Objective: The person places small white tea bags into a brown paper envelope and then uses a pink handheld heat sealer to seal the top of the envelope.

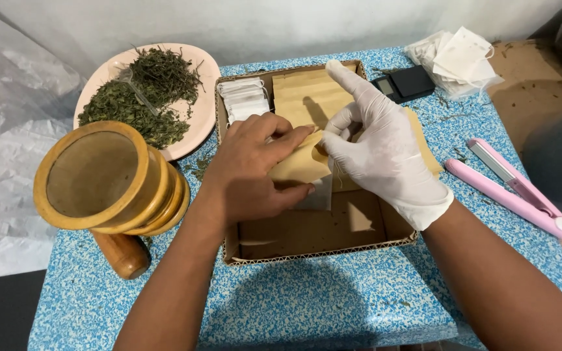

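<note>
My bare left hand (252, 169) grips a small tan paper pouch (300, 162) over a shallow cardboard box (313, 250). My right hand (382, 153), in a white glove, pinches the pouch's mouth from the right, index finger pointing up. A white filter bag (317, 195) hangs partly out under the pouch. Inside the box lie a stack of tan pouches (307, 94) and a stack of white filter bags (245, 97).
A pink plate (196, 127) of dried green herbs sits at the back left. A wooden mortar (108, 179) with a pestle (121, 253) stands left of the box. A pink flat iron (515, 192), a black pocket scale (404, 84) and loose white bags (456, 58) lie to the right.
</note>
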